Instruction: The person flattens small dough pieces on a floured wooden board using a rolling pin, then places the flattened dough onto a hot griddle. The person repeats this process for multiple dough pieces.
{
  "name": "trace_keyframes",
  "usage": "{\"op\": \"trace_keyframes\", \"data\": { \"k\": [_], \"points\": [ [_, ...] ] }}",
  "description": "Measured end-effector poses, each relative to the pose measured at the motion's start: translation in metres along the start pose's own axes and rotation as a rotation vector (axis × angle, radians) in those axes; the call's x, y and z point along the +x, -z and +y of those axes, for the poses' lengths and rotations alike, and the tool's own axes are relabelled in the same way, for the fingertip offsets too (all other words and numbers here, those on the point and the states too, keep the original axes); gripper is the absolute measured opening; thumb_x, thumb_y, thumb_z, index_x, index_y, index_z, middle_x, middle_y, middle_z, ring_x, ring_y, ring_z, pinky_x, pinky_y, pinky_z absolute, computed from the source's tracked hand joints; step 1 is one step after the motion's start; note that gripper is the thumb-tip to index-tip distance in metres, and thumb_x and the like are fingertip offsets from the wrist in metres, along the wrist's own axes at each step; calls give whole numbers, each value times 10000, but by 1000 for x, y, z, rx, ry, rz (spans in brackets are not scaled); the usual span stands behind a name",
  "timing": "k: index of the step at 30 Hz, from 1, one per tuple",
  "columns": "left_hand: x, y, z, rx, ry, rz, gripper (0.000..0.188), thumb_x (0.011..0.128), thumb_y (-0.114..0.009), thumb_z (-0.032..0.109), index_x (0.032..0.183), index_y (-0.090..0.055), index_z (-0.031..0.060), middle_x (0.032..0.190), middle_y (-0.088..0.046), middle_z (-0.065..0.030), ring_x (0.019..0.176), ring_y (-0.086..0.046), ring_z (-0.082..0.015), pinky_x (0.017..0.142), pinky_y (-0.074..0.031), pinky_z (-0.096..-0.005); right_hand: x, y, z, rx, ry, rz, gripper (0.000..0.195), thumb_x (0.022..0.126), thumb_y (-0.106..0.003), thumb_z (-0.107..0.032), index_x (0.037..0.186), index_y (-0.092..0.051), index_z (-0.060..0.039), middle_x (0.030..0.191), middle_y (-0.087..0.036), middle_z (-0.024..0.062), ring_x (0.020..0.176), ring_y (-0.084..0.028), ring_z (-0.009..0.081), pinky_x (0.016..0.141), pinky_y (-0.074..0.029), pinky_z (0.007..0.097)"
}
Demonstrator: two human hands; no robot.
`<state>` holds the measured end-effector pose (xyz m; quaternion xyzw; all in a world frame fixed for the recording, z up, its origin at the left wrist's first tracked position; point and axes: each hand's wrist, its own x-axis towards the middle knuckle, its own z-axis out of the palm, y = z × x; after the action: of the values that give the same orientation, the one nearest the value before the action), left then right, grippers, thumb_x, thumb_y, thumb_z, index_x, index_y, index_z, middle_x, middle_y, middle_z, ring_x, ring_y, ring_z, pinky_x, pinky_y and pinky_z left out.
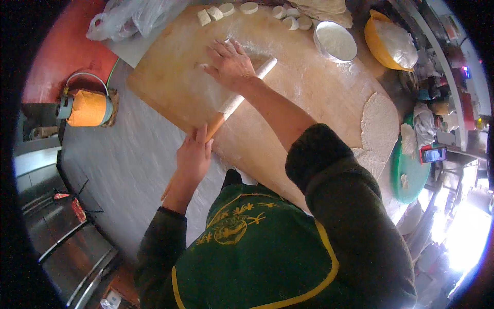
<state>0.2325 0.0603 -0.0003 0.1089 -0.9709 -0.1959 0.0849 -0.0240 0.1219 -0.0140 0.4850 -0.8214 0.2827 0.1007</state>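
A long wooden rolling pin [231, 106] lies slantwise, its middle wrapped in dough or thickly floured; I cannot tell which. My left hand [195, 152] is closed around its near end, at the edge of the wooden work board [293, 112]. My right hand [231, 65] is palm down with fingers spread, just beyond the pin, its fingertips floury; its wrist crosses above the pin. Flattened sheets of dough [380, 127] lie at the board's right side. Short cut pieces of dough [249, 7] stand along the far edge, near a white bowl of flour [335, 41].
An orange basin [380, 42] with a plastic-covered content stands at the far right. Below it are a green round tray [413, 175] and a phone [434, 155]. Plastic bags [131, 19] lie at the far left, above a container with an orange wrap [88, 108].
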Motion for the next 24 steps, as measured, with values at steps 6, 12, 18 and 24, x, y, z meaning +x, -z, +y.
{"op": "trace_keyframes", "data": {
  "k": [6, 12, 18, 24],
  "points": [
    [10, 22, -12, -106, -96, -205, 441, 874, -628, 121, 1306, -542, 139, 1068, -594, -127, 982, -617, -363, 752, -532, -462, -126, 77, 5, -35, -85, -192, 642, 848, -643, -208, 1431, -423, -51, 1487, -424, 166, 1372, -397, 360, 1165, -244, 553],
    [20, 22, -27, 52, -388, -279, 403, 879, -658, 148, 1277, -592, 152, 1136, -607, -158, 1004, -617, -361, 824, -541, -472, -249, 95, -23, 21, -163, -277, 745, 835, -660, -235, 1499, -362, -74, 1547, -364, 157, 1425, -348, 345, 1163, -255, 556],
    [130, 10, -60, 100, -403, -61, 440, 877, -641, 188, 1313, -586, 161, 992, -590, -100, 910, -606, -312, 771, -521, -414, -8, 62, 98, -303, -178, -6, 574, 923, -590, -372, 1403, -483, -76, 1490, -438, 132, 1379, -399, 294, 1128, -309, 495],
    [114, 6, -56, 322, -373, -195, 444, 900, -633, 224, 1339, -567, 222, 1004, -611, -95, 930, -617, -302, 785, -527, -422, -67, 50, 64, -288, -268, 40, 699, 871, -638, -438, 1439, -435, -83, 1520, -389, 155, 1412, -358, 296, 1157, -267, 525]
  ]
}}
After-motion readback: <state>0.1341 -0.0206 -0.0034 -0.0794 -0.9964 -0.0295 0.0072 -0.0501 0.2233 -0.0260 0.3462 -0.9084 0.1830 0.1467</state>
